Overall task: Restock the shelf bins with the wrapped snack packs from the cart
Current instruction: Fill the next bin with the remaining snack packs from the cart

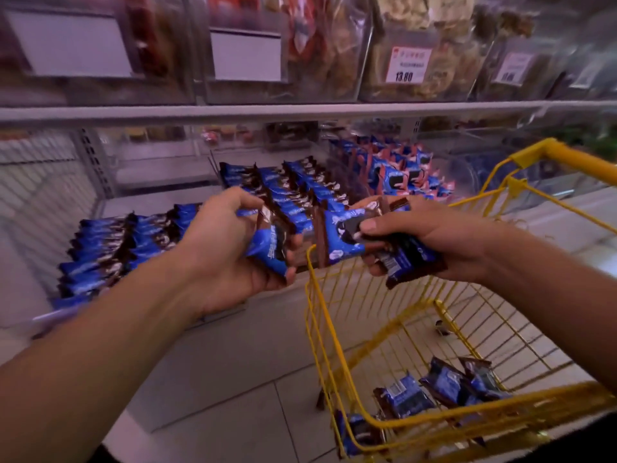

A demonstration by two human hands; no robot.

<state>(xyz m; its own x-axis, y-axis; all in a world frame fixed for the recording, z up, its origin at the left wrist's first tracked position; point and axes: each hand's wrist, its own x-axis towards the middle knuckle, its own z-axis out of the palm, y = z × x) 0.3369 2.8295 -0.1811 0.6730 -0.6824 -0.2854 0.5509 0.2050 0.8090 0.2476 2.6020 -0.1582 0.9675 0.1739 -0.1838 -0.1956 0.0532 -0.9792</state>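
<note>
My left hand (220,248) grips a bunch of blue-and-brown wrapped snack packs (267,248) just in front of the lower shelf. My right hand (434,242) holds more of the same packs (347,235), thumb pressed on top, above the rim of the yellow wire cart (312,295). The two bunches touch in the middle. A few loose packs (444,385) lie on the cart's floor. Rows of matching packs (100,255) fill the clear shelf bin at left, and another row (293,185) stands behind my hands.
A bin of blue-and-pink packs (404,172) sits further right on the same shelf. Above, clear bins of other snacks carry price tags (405,65). The cart's handle (574,158) rises at right. Tiled floor (233,396) lies below the shelf base.
</note>
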